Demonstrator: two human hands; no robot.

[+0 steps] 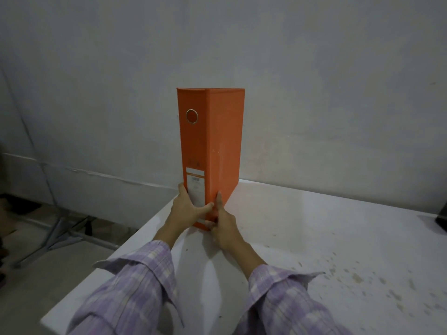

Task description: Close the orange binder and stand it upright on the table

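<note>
The orange binder (pixel 212 141) is closed and stands upright near the far left corner of the white table (pixel 314 233), its spine with the metal ring hole and white label facing me. My left hand (pixel 187 209) wraps the lower left edge of the spine, thumb across the label. Against the lower right cover presses my right hand (pixel 223 226), its fingers running up the cover's front edge. Both hands hold the binder near its base.
The table's left edge runs diagonally just left of my left forearm. A grey wall stands behind the table. Metal stand legs (pixel 67 233) lie on the floor to the left. A dark object (pixel 442 216) sits at the table's right edge.
</note>
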